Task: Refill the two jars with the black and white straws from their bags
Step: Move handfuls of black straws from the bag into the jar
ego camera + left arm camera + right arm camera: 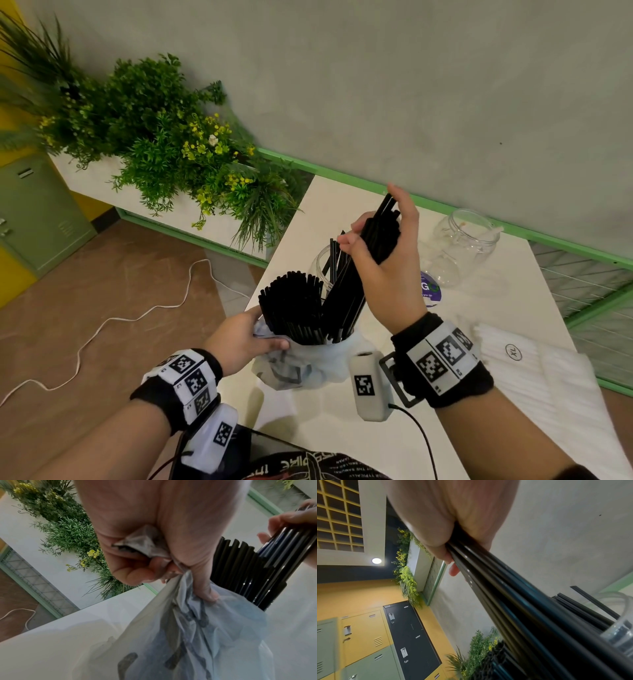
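Observation:
My left hand (239,337) pinches the rim of a thin plastic bag (305,363) that stands on the white table (342,212) with a thick bunch of black straws (291,305) poking out of it. My right hand (383,260) grips a handful of black straws (380,236), raised partly out of the bag. Behind it stands a clear jar (323,263) with a few black straws inside. A second clear jar (462,246) stands at the back right. A bag of white straws (534,363) lies at the right. In the left wrist view the bag (197,628) hangs from my fingers (204,588).
A white planter with green plants and yellow flowers (164,144) runs along the left of the table. A grey wall with a green ledge (445,205) backs it. A purple round sticker (430,289) lies on the table. A white cord (120,318) trails over the floor.

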Motion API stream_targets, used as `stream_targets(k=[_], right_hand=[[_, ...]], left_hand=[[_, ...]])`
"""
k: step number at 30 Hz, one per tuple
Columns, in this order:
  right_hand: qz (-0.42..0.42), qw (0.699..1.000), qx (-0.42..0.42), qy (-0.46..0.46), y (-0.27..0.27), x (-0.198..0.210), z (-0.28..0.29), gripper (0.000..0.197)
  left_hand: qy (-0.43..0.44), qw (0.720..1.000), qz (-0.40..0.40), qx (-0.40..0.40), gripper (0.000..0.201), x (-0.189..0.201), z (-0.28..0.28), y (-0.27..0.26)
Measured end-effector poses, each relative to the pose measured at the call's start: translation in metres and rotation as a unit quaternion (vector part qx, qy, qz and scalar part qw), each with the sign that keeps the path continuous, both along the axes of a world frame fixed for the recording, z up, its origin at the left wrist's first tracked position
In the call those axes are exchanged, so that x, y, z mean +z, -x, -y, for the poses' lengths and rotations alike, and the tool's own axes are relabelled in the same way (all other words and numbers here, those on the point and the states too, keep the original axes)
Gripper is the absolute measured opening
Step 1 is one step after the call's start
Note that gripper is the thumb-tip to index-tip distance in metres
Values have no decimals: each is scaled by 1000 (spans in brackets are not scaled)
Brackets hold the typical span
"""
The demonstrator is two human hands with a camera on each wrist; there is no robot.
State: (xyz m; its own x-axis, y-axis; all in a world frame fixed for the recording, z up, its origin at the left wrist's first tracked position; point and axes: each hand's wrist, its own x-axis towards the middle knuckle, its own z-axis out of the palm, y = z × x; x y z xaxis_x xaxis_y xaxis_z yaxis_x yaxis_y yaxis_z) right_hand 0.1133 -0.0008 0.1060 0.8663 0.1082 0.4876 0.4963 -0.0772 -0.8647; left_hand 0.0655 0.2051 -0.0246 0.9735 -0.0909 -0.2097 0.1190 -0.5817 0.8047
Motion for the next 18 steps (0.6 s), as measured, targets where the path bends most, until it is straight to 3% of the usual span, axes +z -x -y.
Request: stream_targets(k=[3,7,13,18], right_hand=[[-24,1000,5,0,-4,1,-1,59],[-6,1000,7,-17,-2,16,0,54],[-13,999,11,-28,-9,29,7,51],[-47,999,4,2,-13,21,5,50]], left_hand=[[9,1000,-8,2,53,0,0,0],[13,1000,-11,1,75,0,-1,-1],[0,1000,-19,3,53,3,-1,-1],[-24,1000,-3,3,59,1,1,-3]])
